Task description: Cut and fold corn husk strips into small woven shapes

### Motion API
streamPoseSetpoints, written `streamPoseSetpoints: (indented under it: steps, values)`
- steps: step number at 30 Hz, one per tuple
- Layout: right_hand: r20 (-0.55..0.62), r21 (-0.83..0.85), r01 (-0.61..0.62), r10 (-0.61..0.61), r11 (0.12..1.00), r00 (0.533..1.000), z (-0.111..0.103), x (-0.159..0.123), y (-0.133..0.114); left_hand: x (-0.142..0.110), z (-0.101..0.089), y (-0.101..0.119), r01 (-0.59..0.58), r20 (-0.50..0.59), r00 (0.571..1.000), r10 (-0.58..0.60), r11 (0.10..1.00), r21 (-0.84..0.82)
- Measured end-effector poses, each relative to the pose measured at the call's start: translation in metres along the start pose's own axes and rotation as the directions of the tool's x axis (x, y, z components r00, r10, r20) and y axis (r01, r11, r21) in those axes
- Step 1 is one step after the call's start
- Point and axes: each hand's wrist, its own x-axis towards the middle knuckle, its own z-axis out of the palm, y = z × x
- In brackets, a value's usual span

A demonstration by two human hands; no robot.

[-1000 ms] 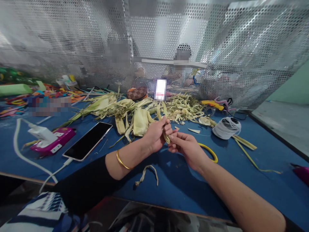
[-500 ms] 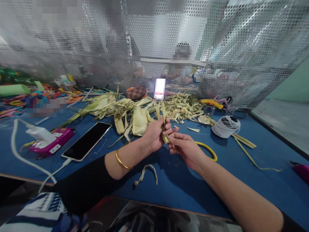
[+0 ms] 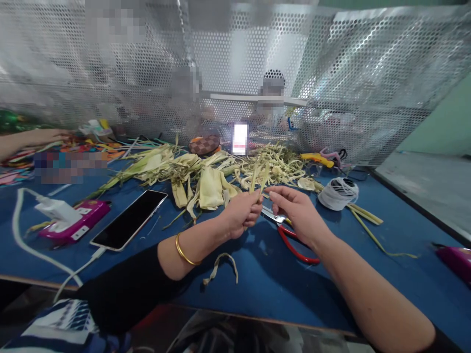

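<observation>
My left hand [image 3: 243,215] is closed in a fist around a folded strip of corn husk [image 3: 264,177], whose two pale green ends stick up above the fingers. Close beside it, my right hand [image 3: 294,208] has thumb and index finger near each other at the strip. Whether anything thin is between those fingertips is hard to see. Below the right hand lie scissors [image 3: 299,252] with a red handle, partly covered by the hand. A short curled husk strip [image 3: 235,269] rests on the table near my left forearm.
Husks [image 3: 211,189] and shredded strips [image 3: 281,164] are heaped behind my hands. White string on a spool [image 3: 336,194] stands right. A phone [image 3: 130,219] and magenta power strip [image 3: 79,223] lie left. Another person's arm [image 3: 29,142] reaches in over colourful strips.
My right hand has moved slightly up and away from the left fist. The husk ends now stand apart. The red scissors have come into sight, and another person's arm appears at the left.
</observation>
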Motion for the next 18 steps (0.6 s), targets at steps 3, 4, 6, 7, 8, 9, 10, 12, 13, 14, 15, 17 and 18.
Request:
streamPoseSetpoints:
  steps: [3,4,6,7,8,9,10,12,13,14,15,17,18]
  values:
    - [0.063,0.139,-0.046,0.038,0.989,0.997,0.002,0.001,0.004,-0.001,0.003,-0.004,0.057,0.008,0.998,-0.058,0.993,0.100]
    - [0.072,0.154,-0.052,0.041,0.987,0.997,0.002,0.001,0.006,-0.001,0.003,-0.005,0.067,0.015,0.997,-0.070,0.990,0.126]
    - [0.065,0.168,-0.053,0.042,0.984,0.997,0.002,0.003,0.010,-0.001,0.004,-0.005,0.086,0.050,0.994,-0.095,0.984,0.156]
    - [0.048,0.175,-0.047,0.039,0.983,0.998,0.001,0.004,0.013,-0.002,0.004,-0.006,0.098,0.077,0.991,-0.112,0.982,0.160]
    - [0.029,0.183,-0.039,0.034,0.982,0.999,0.000,0.004,0.014,-0.002,0.004,-0.006,0.112,0.104,0.986,-0.130,0.980,0.161]
    - [0.013,0.189,-0.029,0.027,0.982,1.000,0.000,0.005,0.016,-0.002,0.005,-0.006,0.124,0.126,0.981,-0.145,0.979,0.164]
    - [0.001,0.193,-0.018,0.018,0.981,1.000,-0.001,0.006,0.017,-0.003,0.005,-0.006,0.129,0.139,0.978,-0.154,0.977,0.172]
    - [-0.008,0.190,0.010,-0.009,0.982,1.000,-0.001,0.006,0.018,-0.004,0.006,-0.006,0.111,0.137,0.980,-0.141,0.971,0.210]
    - [-0.010,0.185,0.025,-0.023,0.982,1.000,-0.001,0.006,0.018,-0.004,0.006,-0.007,0.089,0.127,0.985,-0.121,0.969,0.232]
    - [-0.013,0.181,0.034,-0.032,0.983,0.999,-0.001,0.006,0.017,-0.004,0.006,-0.007,0.065,0.119,0.988,-0.098,0.965,0.254]
    - [-0.009,0.183,0.029,-0.028,0.983,1.000,-0.001,0.006,0.015,-0.005,0.006,-0.008,0.042,0.110,0.991,-0.075,0.961,0.273]
    - [0.037,0.224,-0.037,0.030,0.974,0.999,-0.001,0.005,0.011,-0.005,0.006,-0.009,0.004,0.089,0.996,-0.033,0.951,0.308]
    - [0.077,0.253,-0.092,0.075,0.963,0.994,-0.001,0.004,0.009,-0.005,0.006,-0.010,-0.012,0.079,0.997,-0.016,0.943,0.331]
